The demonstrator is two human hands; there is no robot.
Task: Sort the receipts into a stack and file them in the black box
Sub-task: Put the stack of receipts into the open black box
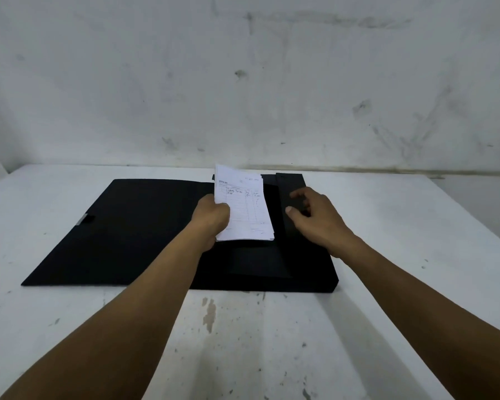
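Black box [260,264], main entry: what is listed around it, largest first? (first clerk)

Wall [243,82]: white, scuffed and stained, behind everything. Table [243,342]: white, marked top, carrying the box near its far edge. The box itself lies flat and open at the middle. (second clerk)

And its parts? (first clerk)

Lid [122,226]: black, folded out flat to the left on the table, with a small grey tab [85,220] near its left edge. Side flap [290,183]: a narrow black strip along the right of the box. (second clerk)

Hands? (first clerk)

Both forearms are bare and reach in from the near edge. Left hand [211,219]: clasps the left edge of the stack, thumb on top, fingers underneath. Right hand [318,217]: half open, fingers loosely curled, thumb and forefinger apart, nothing clasped. It sits over the side flap and hides its middle; contact with the flap cannot be told. (second clerk)

Receipts [248,209]? (first clerk)

One squared white stack, tilted over the open box, near end low. The top sheet is a ruled form with handwriting. It hides part of the box's far side. Whether the low end touches the box floor cannot be told. (second clerk)
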